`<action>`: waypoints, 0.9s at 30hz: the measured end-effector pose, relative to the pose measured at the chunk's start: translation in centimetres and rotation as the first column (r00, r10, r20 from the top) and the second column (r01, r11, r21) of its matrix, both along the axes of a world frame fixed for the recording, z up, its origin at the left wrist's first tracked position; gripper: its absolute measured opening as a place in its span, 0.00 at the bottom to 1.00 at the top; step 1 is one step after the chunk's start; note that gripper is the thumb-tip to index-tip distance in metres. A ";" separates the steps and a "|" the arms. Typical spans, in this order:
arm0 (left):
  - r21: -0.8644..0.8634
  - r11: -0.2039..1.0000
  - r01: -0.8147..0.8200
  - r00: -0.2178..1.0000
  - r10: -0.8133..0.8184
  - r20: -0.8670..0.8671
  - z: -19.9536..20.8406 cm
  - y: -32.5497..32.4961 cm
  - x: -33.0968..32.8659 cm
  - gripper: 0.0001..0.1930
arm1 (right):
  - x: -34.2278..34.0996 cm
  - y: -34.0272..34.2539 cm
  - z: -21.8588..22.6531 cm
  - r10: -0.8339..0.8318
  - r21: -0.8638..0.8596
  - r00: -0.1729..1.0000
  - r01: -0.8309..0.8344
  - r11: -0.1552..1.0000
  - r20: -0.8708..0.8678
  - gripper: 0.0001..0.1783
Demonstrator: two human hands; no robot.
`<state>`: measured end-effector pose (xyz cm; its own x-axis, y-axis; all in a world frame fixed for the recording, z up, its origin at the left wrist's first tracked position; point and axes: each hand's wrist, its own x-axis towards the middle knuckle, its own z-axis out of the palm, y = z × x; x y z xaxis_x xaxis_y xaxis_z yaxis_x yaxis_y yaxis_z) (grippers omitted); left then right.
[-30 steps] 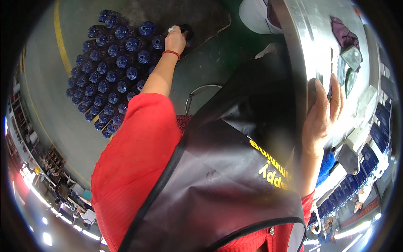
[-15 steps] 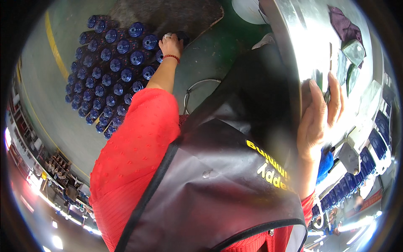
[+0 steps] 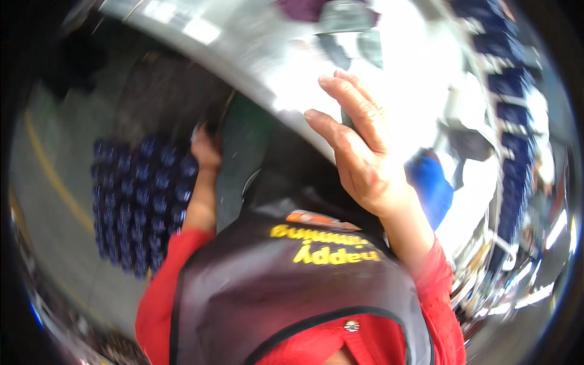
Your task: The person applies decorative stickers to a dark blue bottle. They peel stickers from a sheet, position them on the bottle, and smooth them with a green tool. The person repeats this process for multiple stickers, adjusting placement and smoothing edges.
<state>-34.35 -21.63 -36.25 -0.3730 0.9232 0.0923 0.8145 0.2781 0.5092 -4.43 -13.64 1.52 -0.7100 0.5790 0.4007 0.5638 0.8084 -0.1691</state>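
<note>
My left hand (image 3: pixel 205 149) reaches down at the left, beside a block of blue, see-through bottle-like pieces (image 3: pixel 143 201) standing close together in rows. Motion smears its fingers, and whether the dark shape by them is held does not show. Over the bright tabletop (image 3: pixel 249 70) is my right hand (image 3: pixel 365 152), its fingers spread and somewhat bent. Beneath its thumb and forefinger a small dark strip shows, too little to name. Past the fingertips lie clear grey-green glass-like pieces (image 3: pixel 345 17) and a purple cloth (image 3: pixel 298 7).
A blue cloth-like bundle (image 3: pixel 429 188) lies right of my right wrist. Farther right, several dark blue pieces (image 3: pixel 514 112) stand in a row beside white parts. A brown mat (image 3: pixel 164 85) covers floor beyond the bottle-like pieces. A yellow line (image 3: pixel 45 164) marks the floor.
My view has swung, so the tabletop now spans the upper middle and the bottle-like pieces sit lower left. My right hand stays open over the table; the left remains low beside the pieces.
</note>
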 end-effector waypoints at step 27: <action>0.465 0.539 0.702 0.600 -0.800 0.021 31.6 3.5 21.6 0.08 | 44.2 35.0 7.0 -0.777 0.277 0.623 0.765 0.581 -0.092 0.24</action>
